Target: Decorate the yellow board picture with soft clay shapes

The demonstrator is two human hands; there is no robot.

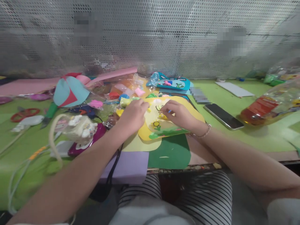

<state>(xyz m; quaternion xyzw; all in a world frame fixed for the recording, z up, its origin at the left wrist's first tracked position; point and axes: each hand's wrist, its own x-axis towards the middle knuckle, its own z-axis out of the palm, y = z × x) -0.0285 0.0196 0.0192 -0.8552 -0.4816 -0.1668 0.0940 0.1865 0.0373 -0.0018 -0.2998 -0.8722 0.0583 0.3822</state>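
A yellow craft sheet [174, 125] with a pale middle, green grass shapes and small yellow figures lies before me. My left hand [134, 115] is over its left edge, fingers pinched together, with a small yellow piece [149, 109] at the fingertips. Above the sheet's middle, my right hand [180, 114] has its fingers curled together beside the small yellow figures. A speck of blue shows between its fingers; what they hold is too small to make out. Beneath the sheet are pale yellow, green [172, 153] and purple paper [131, 167].
At the right lie a phone [224, 116] and a bottle of reddish liquid [260, 107]. A blue decorated piece [174, 83] and bagged clay lumps sit behind. Leftward are red-handled scissors [25, 115], a green-handled cutter [50, 113], a purple item [99, 134] and cables.
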